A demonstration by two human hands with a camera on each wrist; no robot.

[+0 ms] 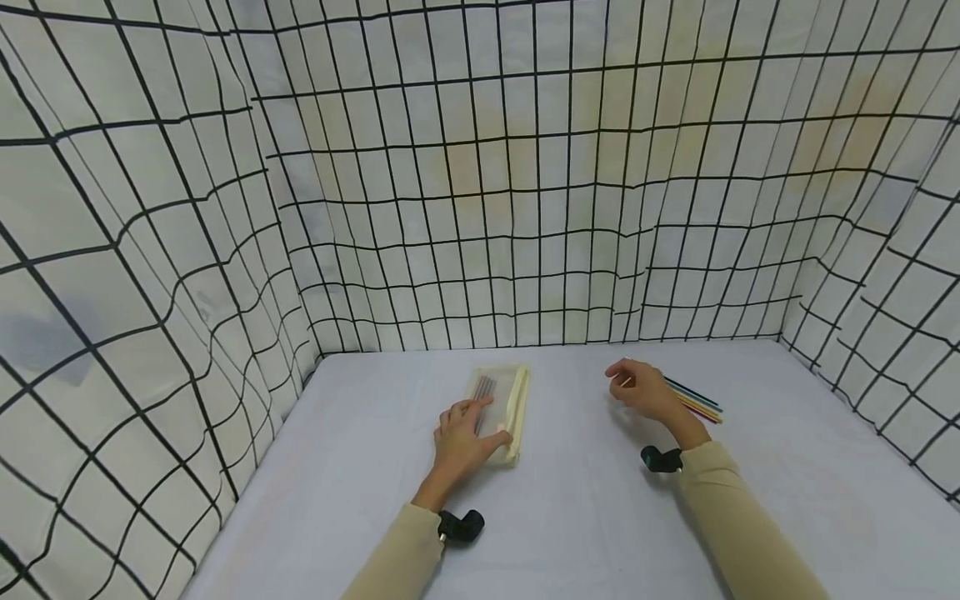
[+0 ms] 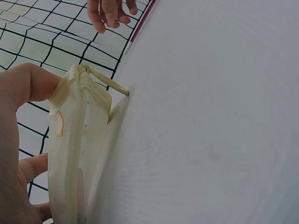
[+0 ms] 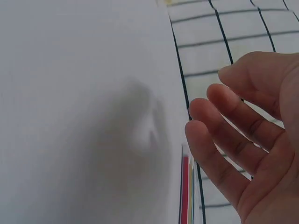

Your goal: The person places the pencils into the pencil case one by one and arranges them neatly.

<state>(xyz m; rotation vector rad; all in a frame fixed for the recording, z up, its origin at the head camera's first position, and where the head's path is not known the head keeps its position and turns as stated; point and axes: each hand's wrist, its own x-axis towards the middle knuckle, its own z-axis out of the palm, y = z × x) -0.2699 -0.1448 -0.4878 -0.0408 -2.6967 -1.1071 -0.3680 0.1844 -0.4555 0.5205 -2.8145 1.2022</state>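
Observation:
My left hand (image 1: 459, 442) holds a pale yellow mesh pencil pouch (image 1: 518, 404), its thumb at the zip side and its fingers spread over the other side. Several thin greyish sticks (image 1: 486, 387) show at the pouch, partly hidden by the fingers. In the left wrist view the pouch (image 2: 77, 144) stands out from the palm, its zip pull (image 2: 110, 83) jutting from one end. My right hand (image 1: 639, 390) hovers above the table with loosely curved fingers and nothing in them. Beside it lie several coloured pencils (image 1: 697, 402), whose ends (image 3: 186, 191) show below the fingers in the right wrist view.
A white-covered table (image 1: 570, 517) spreads under both hands. White sheeting with black grid netting (image 1: 540, 208) rises at its back and sides. A small black camera (image 1: 461, 526) is strapped to the left wrist, and another camera (image 1: 662, 459) to the right.

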